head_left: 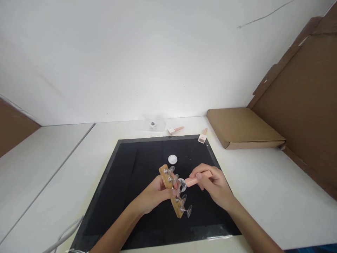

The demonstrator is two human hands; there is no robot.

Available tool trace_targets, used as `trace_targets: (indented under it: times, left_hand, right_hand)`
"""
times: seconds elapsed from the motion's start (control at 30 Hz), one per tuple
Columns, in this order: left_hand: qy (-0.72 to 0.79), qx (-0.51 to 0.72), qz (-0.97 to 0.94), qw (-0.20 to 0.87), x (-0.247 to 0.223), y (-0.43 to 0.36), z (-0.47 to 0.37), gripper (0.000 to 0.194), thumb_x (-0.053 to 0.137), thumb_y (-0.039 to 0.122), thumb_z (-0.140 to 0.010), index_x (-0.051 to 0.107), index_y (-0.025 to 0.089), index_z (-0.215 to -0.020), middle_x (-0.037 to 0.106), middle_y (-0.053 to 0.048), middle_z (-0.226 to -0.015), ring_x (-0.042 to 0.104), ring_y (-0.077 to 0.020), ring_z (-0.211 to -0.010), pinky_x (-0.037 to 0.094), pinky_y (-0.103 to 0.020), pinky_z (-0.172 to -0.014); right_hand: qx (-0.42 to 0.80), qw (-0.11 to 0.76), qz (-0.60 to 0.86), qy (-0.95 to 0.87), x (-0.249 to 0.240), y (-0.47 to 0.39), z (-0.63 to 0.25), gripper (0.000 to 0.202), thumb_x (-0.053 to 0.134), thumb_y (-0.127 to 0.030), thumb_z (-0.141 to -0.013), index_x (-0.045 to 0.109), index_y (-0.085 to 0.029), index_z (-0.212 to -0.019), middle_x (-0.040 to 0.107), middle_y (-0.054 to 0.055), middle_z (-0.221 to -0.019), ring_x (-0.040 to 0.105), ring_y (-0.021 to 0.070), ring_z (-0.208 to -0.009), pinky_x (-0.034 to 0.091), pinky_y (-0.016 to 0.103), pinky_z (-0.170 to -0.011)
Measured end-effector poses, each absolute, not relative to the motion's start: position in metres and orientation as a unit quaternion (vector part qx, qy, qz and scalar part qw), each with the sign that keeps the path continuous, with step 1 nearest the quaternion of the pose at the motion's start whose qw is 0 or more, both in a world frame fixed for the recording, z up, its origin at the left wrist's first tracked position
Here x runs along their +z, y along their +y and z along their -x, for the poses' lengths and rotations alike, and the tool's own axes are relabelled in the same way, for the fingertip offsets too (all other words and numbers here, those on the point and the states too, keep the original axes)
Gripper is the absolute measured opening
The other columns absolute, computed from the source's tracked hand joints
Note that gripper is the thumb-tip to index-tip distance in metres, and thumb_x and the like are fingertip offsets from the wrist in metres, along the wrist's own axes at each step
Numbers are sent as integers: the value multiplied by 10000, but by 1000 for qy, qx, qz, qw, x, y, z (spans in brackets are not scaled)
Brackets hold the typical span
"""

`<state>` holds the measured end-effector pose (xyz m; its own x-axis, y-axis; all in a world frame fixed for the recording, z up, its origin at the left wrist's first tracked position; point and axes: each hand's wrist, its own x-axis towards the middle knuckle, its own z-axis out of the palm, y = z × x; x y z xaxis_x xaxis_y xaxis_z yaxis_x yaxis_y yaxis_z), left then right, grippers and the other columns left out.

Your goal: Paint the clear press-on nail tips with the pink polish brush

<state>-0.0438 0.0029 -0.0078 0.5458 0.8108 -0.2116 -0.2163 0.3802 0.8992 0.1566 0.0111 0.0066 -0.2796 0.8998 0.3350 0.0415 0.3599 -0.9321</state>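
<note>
My left hand (158,193) grips a tan wavy-edged bar (177,208), held tilted above the black mat. Several small silver knobs with clear discs stick out from the bar's right side. In my right hand (214,184) is a pink stick-like tool (193,181), pinched between thumb and fingers. Its left end points at the clear discs near the middle of the bar; whether it touches one, I cannot tell. Behind the discs, a round white item is partly hidden. A small white dish (172,159) sits on the mat just beyond the bar.
The black mat (123,175) lies on a white table. Past its far edge are a clear container (155,124) and a pink-handled item (171,131); another (202,137) rests at the far right corner. A flat cardboard box (244,128) stands at right, cables (64,236) at lower left.
</note>
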Motion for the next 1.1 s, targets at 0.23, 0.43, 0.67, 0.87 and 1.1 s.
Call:
trace_targets:
  times: [0.23, 0.43, 0.67, 0.87, 1.1]
  left_hand:
    - [344, 331, -457, 750, -7, 4, 45, 321, 774, 363, -676, 535, 157, -735, 463, 22, -726, 432, -116, -682, 357, -247, -665]
    - [330, 325, -470, 751, -5, 4, 43, 334, 770, 384, -674, 531, 155, -724, 446, 28, -694, 414, -108, -655, 345, -228, -625]
    - [329, 328, -470, 750, -5, 3, 43, 335, 773, 380, -669, 528, 156, -708, 455, 27, -683, 422, -106, -637, 351, -231, -619]
    - [334, 329, -458, 755, -5, 2, 43, 331, 778, 363, -668, 525, 154, -707, 455, 33, -664, 412, -99, -626, 347, -226, -612]
    - [355, 348, -453, 740, -4, 2, 43, 328, 789, 357, -651, 535, 155, -702, 482, 29, -662, 454, -110, -640, 368, -241, -635]
  right_hand:
    - [495, 490, 287, -658, 0, 12, -159, 320, 518, -427, -910, 667, -185, -764, 588, -2, -582, 416, 89, -423, 331, 232, -435]
    - [467, 471, 289, -690, 8, 12, -157, 276, 520, -362, -917, 673, -188, -767, 643, 14, -621, 526, 114, -502, 405, 239, -496]
    - [451, 466, 345, -678, 9, 12, -156, 314, 502, -380, -914, 662, -186, -726, 604, -2, -557, 543, 126, -498, 426, 245, -506]
    - [443, 478, 378, -658, 10, 14, -154, 298, 535, -371, -888, 656, -184, -690, 592, -13, -534, 480, 105, -446, 383, 231, -469]
    - [477, 500, 373, -619, -1, 15, -156, 328, 528, -419, -885, 650, -176, -701, 528, -29, -490, 399, 91, -399, 307, 219, -404]
